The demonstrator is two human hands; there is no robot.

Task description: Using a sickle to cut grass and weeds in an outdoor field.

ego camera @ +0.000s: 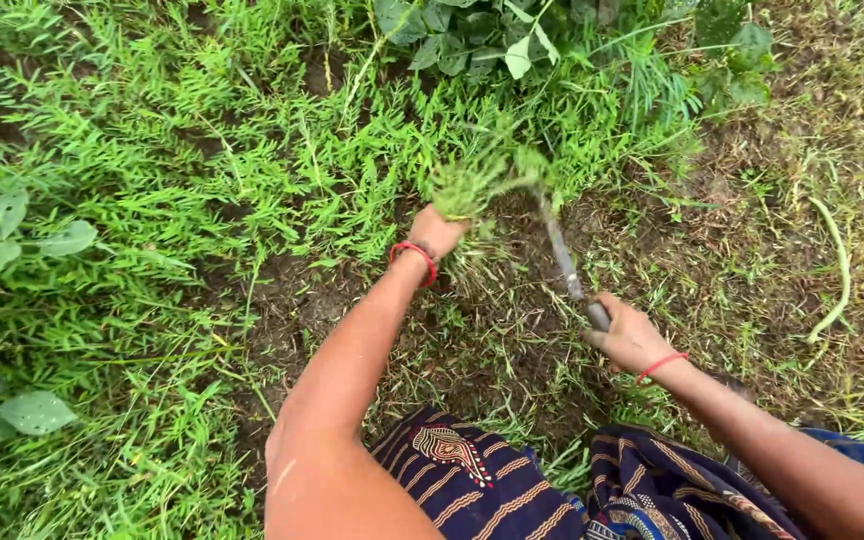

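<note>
Dark patterned cloth (472,480) covers the knees nearest the camera. Beyond it, the left hand (438,232) clenches a green grass tuft (472,185), pulling it taut, while the right hand (630,338) grips a curved metal sickle (562,260), its blade reaching the tuft's base.

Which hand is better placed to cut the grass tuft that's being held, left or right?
Right. The right hand grips the sickle, whose blade already reaches the grass tuft. The left hand is busy clutching that tuft.
</note>
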